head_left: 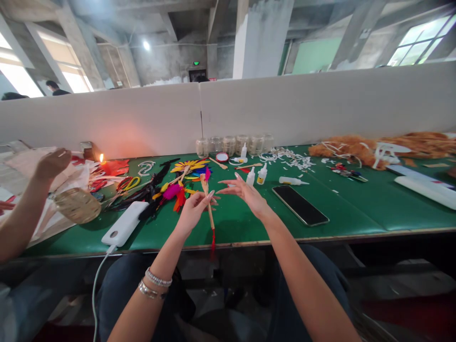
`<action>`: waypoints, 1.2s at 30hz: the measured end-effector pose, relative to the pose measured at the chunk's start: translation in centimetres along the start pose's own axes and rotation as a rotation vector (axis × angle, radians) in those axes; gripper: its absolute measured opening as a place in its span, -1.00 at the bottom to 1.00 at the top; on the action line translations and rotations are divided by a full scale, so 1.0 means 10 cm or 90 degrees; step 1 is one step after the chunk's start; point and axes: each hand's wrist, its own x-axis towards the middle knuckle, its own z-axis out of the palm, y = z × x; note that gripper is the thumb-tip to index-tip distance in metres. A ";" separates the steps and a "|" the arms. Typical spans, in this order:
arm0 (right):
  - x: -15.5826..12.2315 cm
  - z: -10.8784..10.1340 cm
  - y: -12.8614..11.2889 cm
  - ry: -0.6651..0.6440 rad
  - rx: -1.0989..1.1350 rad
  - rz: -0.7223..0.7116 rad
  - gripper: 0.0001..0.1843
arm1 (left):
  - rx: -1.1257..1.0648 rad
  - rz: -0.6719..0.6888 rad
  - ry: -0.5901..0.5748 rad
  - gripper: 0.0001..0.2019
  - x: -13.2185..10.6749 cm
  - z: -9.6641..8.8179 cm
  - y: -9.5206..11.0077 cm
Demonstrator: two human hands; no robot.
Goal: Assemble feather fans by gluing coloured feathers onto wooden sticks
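Note:
My left hand (pixel 192 209) is closed around a slim wooden stick (pixel 211 216), its upper end wider and pale. A red tassel (pixel 213 240) hangs from the stick's lower end, over the table's front edge. Just right of the stick is my right hand (pixel 245 192), fingers stretched out and apart, with nothing visible in them. Behind my left hand lie bright feather pieces (pixel 180 199) in red, pink and blue, with a yellow petal fan (pixel 190 165). Small glue bottles (pixel 261 175) stand just beyond my right hand, and another glue bottle (pixel 290 181) lies on its side.
A phone (pixel 301 205) and a white power bank (pixel 124 224) with a cable lie on the green table (pixel 342 209). At left, a lit flame (pixel 101 157) burns near scissors (pixel 128 184) and a co-worker's hand (pixel 53 161). Glass jars (pixel 230 145) line the white partition.

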 end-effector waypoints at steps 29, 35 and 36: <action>-0.03 -0.01 -0.01 -0.016 -0.115 0.012 -0.40 | -0.235 -0.069 0.032 -0.76 0.00 -0.13 0.13; -0.11 -0.28 0.04 0.165 -0.690 0.087 -0.84 | -0.292 0.033 0.197 -0.84 0.06 -0.50 0.33; -0.12 -0.31 0.04 0.191 -0.732 0.064 -0.87 | -0.292 0.033 0.213 -0.83 0.07 -0.53 0.33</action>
